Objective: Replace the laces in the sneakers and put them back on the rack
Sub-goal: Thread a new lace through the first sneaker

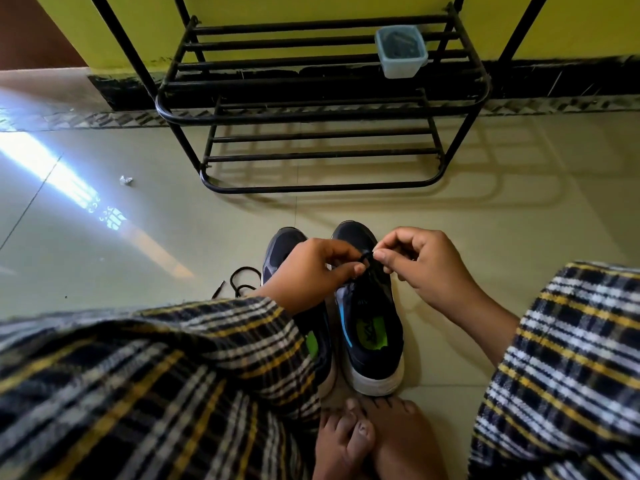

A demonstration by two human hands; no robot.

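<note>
Sneakers stand side by side on the tiled floor in the head view, toes toward the black metal rack (322,112), the right sneaker (369,320) under both hands and the left sneaker (282,251) partly hidden by a plaid sleeve. The left hand (304,271) and right hand (426,265) each pinch the black lace (365,258) between thumb and fingertips, other fingers curled, just above the upper eyelets. A loose lace (242,282) lies on the floor beside the left sneaker; a small plastic tub (401,51) sits on the rack. This looks like threading or snugging: best to keep both ends even, pull flat without twisting, and steady the shoe so it does not skid.
</note>
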